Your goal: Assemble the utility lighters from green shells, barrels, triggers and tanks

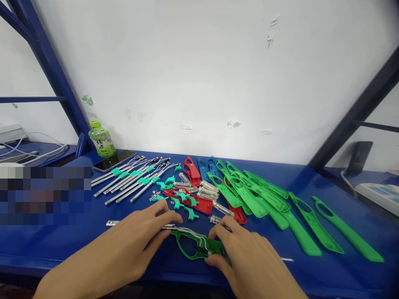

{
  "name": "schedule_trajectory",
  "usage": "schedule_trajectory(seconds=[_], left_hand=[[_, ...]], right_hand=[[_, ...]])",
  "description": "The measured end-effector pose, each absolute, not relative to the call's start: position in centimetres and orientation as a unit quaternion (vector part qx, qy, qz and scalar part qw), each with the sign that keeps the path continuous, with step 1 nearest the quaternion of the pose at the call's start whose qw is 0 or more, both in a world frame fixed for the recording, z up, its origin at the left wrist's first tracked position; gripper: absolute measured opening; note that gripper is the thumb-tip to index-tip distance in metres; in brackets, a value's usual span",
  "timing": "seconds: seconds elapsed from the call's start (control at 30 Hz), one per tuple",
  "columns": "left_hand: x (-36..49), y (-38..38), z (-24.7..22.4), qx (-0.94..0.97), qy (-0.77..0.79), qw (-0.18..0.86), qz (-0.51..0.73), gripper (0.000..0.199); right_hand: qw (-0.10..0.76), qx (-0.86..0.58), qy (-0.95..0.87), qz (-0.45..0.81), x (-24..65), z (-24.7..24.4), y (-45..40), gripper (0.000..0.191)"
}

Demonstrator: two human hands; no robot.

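On the near part of the blue surface (75, 236), we have one green handle (215, 246) at our two hands. The fingers of our left hand (145, 236) are pinching a metal rod (112, 223), and white wires (190, 231) run over the handle's ring. The fingers of our right hand (243, 247) are pinching the handle. A little farther, clear tubes (208, 192) and turquoise clips (190, 213) lie in the middle; other green handles (249, 195) are at right. At far left, we see a phone (114, 160) and a green bottle (102, 140).
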State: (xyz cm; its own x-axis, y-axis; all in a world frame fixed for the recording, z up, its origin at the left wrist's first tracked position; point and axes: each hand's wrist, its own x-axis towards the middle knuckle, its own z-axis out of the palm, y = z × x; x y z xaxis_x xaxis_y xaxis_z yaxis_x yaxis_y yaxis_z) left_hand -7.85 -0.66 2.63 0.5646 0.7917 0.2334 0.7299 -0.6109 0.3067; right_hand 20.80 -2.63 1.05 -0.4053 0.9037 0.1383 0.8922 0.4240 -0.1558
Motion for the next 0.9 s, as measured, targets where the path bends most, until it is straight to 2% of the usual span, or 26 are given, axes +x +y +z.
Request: schedule_trajectory(seconds=[0.2,0.3,0.4,0.5,0.63,0.77,0.9], left_hand=[[-6.6,-1.0,2.9,0.885,0.436,0.084,0.138,0.019],[-6.0,-1.1,3.2,0.894,0.422,0.059,0.142,0.023],[-5.8,-1.0,4.0,0.897,0.407,0.053,0.161,0.024],[-6.6,-0.2,4.8,0.882,0.409,0.043,0.232,0.026],[-9.0,1.7,4.9,0.800,0.510,-0.008,0.316,0.030],[-11.0,3.5,4.8,0.737,0.604,-0.028,0.300,0.037],[-11.4,5.3,5.0,0.719,0.643,-0.023,0.262,0.030]], right_hand=[[0.150,-0.508,-0.848,-0.002,21.5,-0.8,-3.1,0.029],[0.151,-0.508,-0.848,-0.012,21.4,-1.0,-3.0,0.029],[0.151,-0.506,-0.849,-0.021,21.6,-1.1,-3.1,0.029],[0.148,-0.507,-0.848,-0.041,21.9,-1.4,-3.3,0.028],[0.138,-0.504,-0.851,-0.053,22.1,-1.7,-3.3,0.025],[0.135,-0.509,-0.848,-0.054,22.0,-1.8,-3.3,0.025],[0.131,-0.521,-0.843,-0.044,21.9,-1.8,-3.2,0.028]])
